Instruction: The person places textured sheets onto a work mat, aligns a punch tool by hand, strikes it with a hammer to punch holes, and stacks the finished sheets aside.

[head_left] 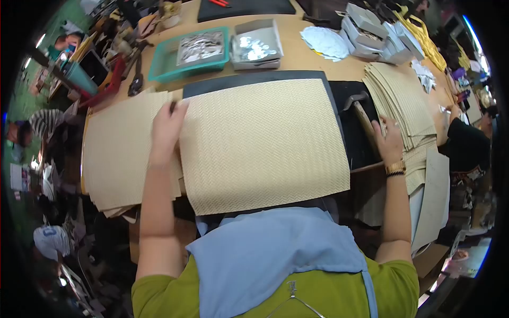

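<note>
A cream sheet with a woven herringbone texture [260, 143] lies in front of me on a dark board [254, 79], its near edge hanging over the table front. My left hand [168, 127] is at the sheet's left edge, fingers curled together and slightly blurred. A small dark spot shows at its fingertips, and I cannot make out what is held. On the other side, my right hand [389, 140] has its fingers apart, beside a stack of similar woven sheets [405, 106]. A hammer [363, 114] lies just left of that hand, head pointing away.
Another pile of cream sheets [119, 148] lies to the left. Farther back are a green tray [159, 63] with flat silvery pieces, a grey box [257, 63] of shiny discs, a white round bundle [324, 42] and white boxes [366, 32]. Other people work at both sides.
</note>
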`<state>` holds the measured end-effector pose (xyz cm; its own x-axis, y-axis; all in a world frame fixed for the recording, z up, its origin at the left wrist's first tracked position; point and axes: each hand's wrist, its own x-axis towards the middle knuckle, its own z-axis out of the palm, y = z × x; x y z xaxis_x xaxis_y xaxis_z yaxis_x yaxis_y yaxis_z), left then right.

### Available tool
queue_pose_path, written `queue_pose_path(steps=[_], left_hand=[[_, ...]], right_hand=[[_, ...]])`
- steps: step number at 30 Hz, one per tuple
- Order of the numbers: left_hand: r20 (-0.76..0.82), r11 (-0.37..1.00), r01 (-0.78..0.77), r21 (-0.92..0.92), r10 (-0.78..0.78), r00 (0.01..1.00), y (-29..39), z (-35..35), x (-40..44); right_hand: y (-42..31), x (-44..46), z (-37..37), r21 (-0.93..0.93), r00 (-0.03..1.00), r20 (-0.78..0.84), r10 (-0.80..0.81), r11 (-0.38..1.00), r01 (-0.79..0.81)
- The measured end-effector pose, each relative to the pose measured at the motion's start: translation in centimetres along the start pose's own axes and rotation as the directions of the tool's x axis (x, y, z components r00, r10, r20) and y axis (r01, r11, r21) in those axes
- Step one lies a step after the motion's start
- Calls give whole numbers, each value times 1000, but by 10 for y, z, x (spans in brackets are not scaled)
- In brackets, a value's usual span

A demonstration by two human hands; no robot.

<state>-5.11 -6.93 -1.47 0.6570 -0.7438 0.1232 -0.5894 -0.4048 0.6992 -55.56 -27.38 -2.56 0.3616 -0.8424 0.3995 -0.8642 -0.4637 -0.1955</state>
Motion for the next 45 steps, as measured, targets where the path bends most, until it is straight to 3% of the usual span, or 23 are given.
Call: queue_pose_path(steps=[1, 2, 4, 6, 9, 10, 13, 16, 18, 20, 23, 25, 28, 30, 31, 32, 33, 35, 37, 39, 40, 43, 45], left_hand=[[-34, 985, -58, 161, 64, 997, -34, -1, -9], [85, 970, 92, 227, -114, 990, -38, -8, -20], [226, 957, 216, 196, -258, 939, 2, -19, -50], [102, 993, 24, 119, -37, 994, -8, -5, -73], [-92, 974, -191, 120, 202, 975, -16, 8, -84], [-149, 959, -242, 144, 263, 953, -15, 7, -88], [-50, 996, 25, -82, -29, 998, 3, -16, -88], [-113, 968, 10, -252, -40, 993, -36, -80, -65], [-162, 999, -11, -49, 3, 987, -54, -147, -48], [-157, 999, -18, -38, 12, 988, -129, -221, -26], [-178, 961, 81, 263, -34, 983, -170, -291, -19], [-253, 752, 176, 635, -13, 967, -177, -307, -20], [-444, 458, 368, 809, 67, 893, -179, -299, -19], [-403, 740, 244, 627, 40, 914, -155, -260, -7], [-377, 848, 176, 500, 30, 926, -142, -234, 0], [-269, 969, 39, 245, 29, 963, -147, -202, 6], [-147, 918, 372, 135, -353, 924, -72, -154, -15], [122, 932, 331, -145, -315, 941, -44, -88, -38], [298, 793, 486, -368, -394, 869, -24, -47, -60], [258, 843, 315, -436, -218, 941, -48, -29, -61], [228, 855, 225, -468, -129, 965, -56, -24, -62], [188, 823, 226, -521, -148, 971, -55, -21, -69], [151, 836, 188, -516, -127, 980, -53, -18, -71]], right_hand=[[4, 10, -7, -43, 1000, -22, 19, 999, -20], [13, 22, -15, -97, 998, -47, 43, 994, -47], [54, 48, -17, -157, 998, -26, 63, 985, -66], [96, 65, -7, -331, 980, -87, 181, 922, -200], [148, 67, 13, -335, 869, 90, 487, 836, -434], [150, 65, 16, -271, 883, 115, 455, 870, -413], [133, 65, 4, -335, 838, 186, 512, 835, -436], [139, 59, 6, -408, 908, 195, 371, 872, -269], [125, 59, -1, -361, 922, 214, 324, 903, -233], [104, 60, -11, -224, 937, 205, 284, 945, -238], [21, 51, -25, 116, 998, 6, -65, 991, 64], [-48, 45, -35, 298, 981, -49, -188, 935, 194], [-145, 26, -39, 501, 940, -44, -337, 807, 313], [-206, 9, -34, 588, 922, 79, -378, 765, 263], [-230, 3, -25, 571, 877, 81, -474, 743, 349], [-255, -6, -13, 653, 852, 55, -520, 664, 363], [-276, -12, -12, 756, 794, 228, -563, 617, 220], [-298, -27, -4, 854, 722, 244, -648, 496, 156], [-282, -27, 0, 795, 769, 279, -575, 587, 151], [-247, -22, 2, 693, 859, 259, -443, 705, 154], [-218, -18, 14, 577, 904, 130, -407, 773, 265], [-142, -25, 15, 291, 957, 117, -265, 931, 222], [-130, -38, 4, 318, 965, 254, -65, 948, -20]])
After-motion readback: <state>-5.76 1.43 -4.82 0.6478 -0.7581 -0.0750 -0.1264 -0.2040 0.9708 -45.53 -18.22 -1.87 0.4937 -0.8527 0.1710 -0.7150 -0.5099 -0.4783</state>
